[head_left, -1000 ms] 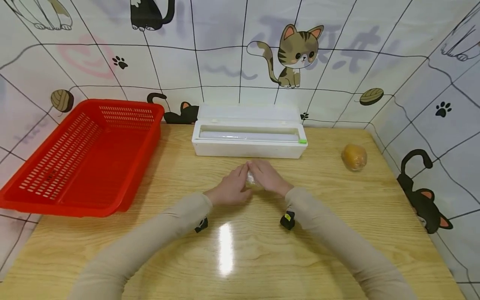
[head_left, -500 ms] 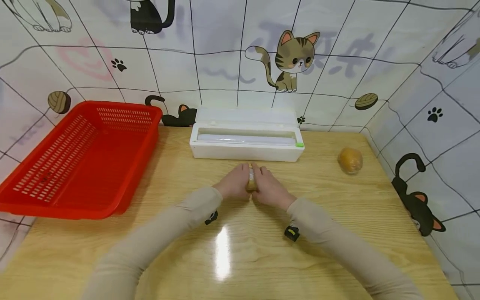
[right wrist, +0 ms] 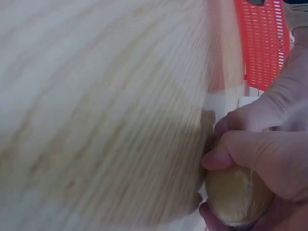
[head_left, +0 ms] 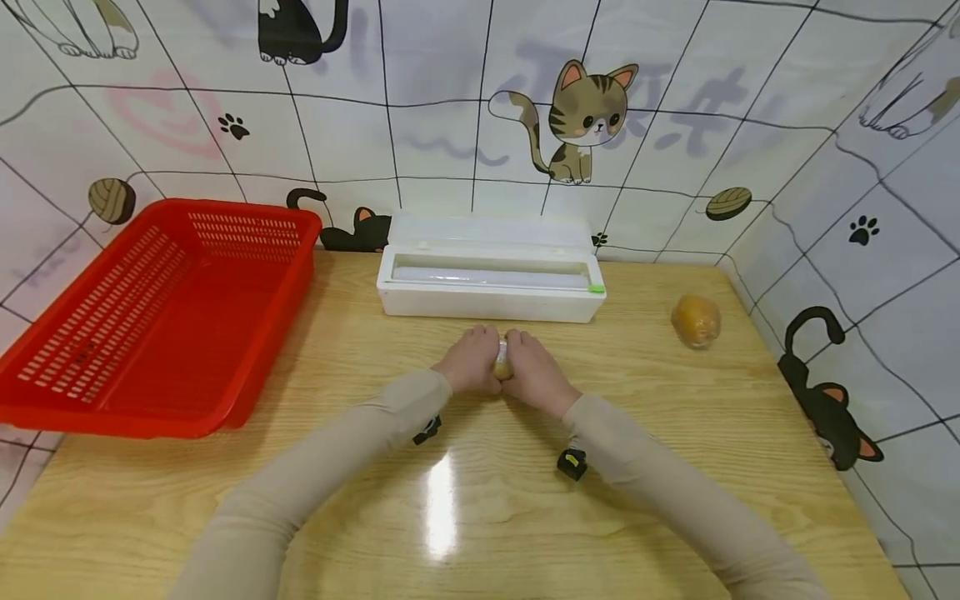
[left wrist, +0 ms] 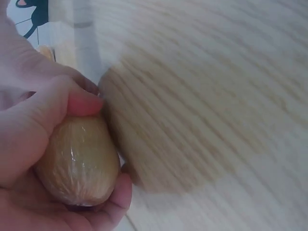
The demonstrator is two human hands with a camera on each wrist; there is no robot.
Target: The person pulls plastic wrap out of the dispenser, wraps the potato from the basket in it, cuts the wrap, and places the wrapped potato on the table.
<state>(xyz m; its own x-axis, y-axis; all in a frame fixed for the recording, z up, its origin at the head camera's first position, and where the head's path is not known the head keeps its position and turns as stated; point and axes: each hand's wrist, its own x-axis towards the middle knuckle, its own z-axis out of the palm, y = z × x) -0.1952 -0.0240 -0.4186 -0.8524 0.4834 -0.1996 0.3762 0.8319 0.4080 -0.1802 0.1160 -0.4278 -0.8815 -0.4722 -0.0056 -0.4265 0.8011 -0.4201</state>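
Between both hands, near the middle of the table, is an oval yellow-brown piece of produce (head_left: 502,367), potato-like and tightly wrapped in clear film. My left hand (head_left: 472,358) grips it from the left; in the left wrist view, fingers curl beneath the glossy produce (left wrist: 81,161) while a thumb lies over its top. From the other side my right hand (head_left: 538,375) holds it, thumb across the upper part of the produce (right wrist: 238,195) in the right wrist view. Much of its surface is hidden by the fingers. Just behind the hands stands a white film dispenser box (head_left: 487,302), lid up, with a roll (head_left: 491,276) inside.
A red perforated basket (head_left: 150,333) stands on the left of the wooden table (head_left: 510,517). To the right lies a film-wrapped orange-yellow round item (head_left: 696,321). A cat-patterned wall covering (head_left: 435,125) borders the back and right side.
Both hands went from flatter fingers meeting over the wrapped produce to curled fingers gripping its sides. More of the produce shows between them. The camera view shifted slightly.
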